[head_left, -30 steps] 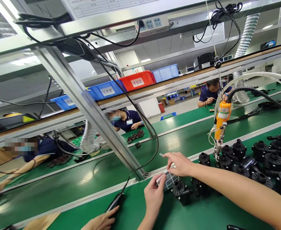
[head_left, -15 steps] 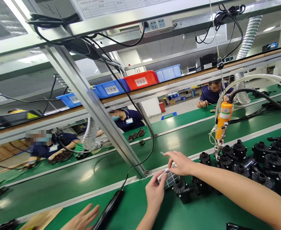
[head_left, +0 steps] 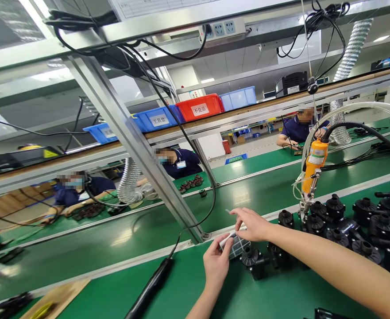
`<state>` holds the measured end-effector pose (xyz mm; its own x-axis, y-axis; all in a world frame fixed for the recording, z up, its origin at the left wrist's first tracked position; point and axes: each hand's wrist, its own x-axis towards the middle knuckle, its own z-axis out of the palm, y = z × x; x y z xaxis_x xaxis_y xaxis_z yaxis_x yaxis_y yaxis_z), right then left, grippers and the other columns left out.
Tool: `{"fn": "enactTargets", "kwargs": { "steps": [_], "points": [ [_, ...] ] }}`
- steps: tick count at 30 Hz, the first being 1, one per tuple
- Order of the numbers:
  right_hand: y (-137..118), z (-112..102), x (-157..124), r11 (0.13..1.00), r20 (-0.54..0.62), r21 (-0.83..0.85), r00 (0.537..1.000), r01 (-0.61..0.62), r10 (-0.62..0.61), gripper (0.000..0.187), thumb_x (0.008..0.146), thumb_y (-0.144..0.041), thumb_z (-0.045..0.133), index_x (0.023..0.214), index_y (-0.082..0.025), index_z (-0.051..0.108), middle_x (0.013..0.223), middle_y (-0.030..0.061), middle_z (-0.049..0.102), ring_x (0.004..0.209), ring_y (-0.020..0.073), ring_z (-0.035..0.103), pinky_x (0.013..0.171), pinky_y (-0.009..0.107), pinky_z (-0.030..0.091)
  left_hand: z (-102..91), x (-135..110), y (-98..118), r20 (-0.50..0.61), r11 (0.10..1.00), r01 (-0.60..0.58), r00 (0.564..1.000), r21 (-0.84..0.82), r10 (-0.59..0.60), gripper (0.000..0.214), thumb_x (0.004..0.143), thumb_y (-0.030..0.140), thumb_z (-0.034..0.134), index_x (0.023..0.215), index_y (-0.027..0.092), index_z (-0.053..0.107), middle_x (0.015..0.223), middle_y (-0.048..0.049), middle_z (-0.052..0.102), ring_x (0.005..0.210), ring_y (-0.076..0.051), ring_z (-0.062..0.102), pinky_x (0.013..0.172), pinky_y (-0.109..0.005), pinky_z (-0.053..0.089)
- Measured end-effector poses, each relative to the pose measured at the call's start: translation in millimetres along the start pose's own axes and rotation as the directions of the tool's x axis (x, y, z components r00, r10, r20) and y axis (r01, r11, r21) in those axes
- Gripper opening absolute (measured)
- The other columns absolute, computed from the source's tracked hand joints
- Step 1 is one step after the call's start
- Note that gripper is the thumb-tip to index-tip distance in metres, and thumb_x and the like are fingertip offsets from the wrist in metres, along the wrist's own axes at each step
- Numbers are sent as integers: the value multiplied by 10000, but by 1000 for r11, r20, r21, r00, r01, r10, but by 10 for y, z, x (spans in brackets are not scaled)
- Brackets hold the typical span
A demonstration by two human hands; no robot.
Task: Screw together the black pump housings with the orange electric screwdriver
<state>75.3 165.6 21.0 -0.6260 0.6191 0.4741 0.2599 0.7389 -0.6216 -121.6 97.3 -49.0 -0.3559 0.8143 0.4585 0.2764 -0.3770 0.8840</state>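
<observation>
My left hand (head_left: 216,266) grips a sheet of labels (head_left: 237,248) between thumb and fingers; grey rectangles divided by white lines show on it. Over the sheet's upper edge, my right hand (head_left: 252,225) is closed, its fingertips close to my left thumb. A small thin grey strip, likely a label (head_left: 228,211), juts from the right fingers; the exact grip is partly hidden. Just right of the sheet stands a black pump (head_left: 252,261), below my right forearm.
Several black pumps (head_left: 382,226) crowd the right side. An orange electric screwdriver (head_left: 314,161) hangs above them. A black handheld tool (head_left: 151,285) with a cord lies left. A metal post (head_left: 131,133) rises ahead. Cardboard (head_left: 62,297) lies lower left; co-workers sit across.
Another person's hand at the lower left has gone out of view. The view has shifted slightly; my hands keep nearly the same pose at the sheet.
</observation>
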Motion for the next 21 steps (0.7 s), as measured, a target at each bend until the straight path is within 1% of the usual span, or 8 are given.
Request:
{"fn": "enactTargets", "kwargs": {
  "steps": [6,10,12,14,17,19,21],
  "points": [
    [19,11,0,999,-4,-23,1000,29,-29,679,829,-85,711,1458,-173,471,1007,19,792,1246,280,604,1063,404,454,0,5,-25,-2,1000,-6,1000,-1,6,457,739,565,907,965,173,841,907,-92,849,811,-248,772,751,-319,628],
    [-4,-18,9,994,6,-81,997,74,-74,685,848,-76,699,1484,-175,463,1033,34,791,1256,284,603,1080,430,430,14,-3,-8,4,1000,-7,1000,6,7,492,745,598,891,977,167,838,894,-96,849,793,-256,775,729,-327,635],
    [-30,-27,14,985,37,-120,992,123,-119,676,859,-54,677,1496,-172,483,1049,64,784,1233,293,611,1080,450,416,20,-17,4,8,1000,-8,1000,22,8,509,762,618,871,987,162,840,897,-100,851,790,-260,776,717,-326,633],
    [-67,-31,15,970,90,-147,979,194,-182,631,868,-34,652,1474,-168,540,1063,99,774,1204,299,623,1081,465,405,20,-25,9,8,999,-11,1000,46,11,526,810,646,819,1004,158,846,926,-109,856,816,-272,782,729,-333,634],
    [-155,-53,0,949,154,-135,952,284,-263,545,853,-30,660,1379,-169,634,1020,102,772,1144,296,650,1054,449,427,-1,2,7,9,996,-21,1000,90,21,552,888,675,722,1001,151,853,950,-118,857,868,-300,790,778,-364,634],
    [-242,-101,-39,951,135,-110,952,289,-273,563,831,-41,683,1373,-180,627,988,73,776,1104,289,663,1025,431,453,-28,38,13,1,992,-37,999,122,37,556,908,675,695,1022,150,842,992,-130,847,910,-318,785,818,-399,630],
    [-351,-183,-118,966,47,-84,969,244,-241,625,849,-66,677,1448,-198,552,1006,51,776,1113,283,658,1024,428,463,-56,48,41,-23,986,-74,997,151,78,547,923,660,686,1125,164,800,1149,-154,803,1069,-348,744,929,-462,603]
  ]
}}
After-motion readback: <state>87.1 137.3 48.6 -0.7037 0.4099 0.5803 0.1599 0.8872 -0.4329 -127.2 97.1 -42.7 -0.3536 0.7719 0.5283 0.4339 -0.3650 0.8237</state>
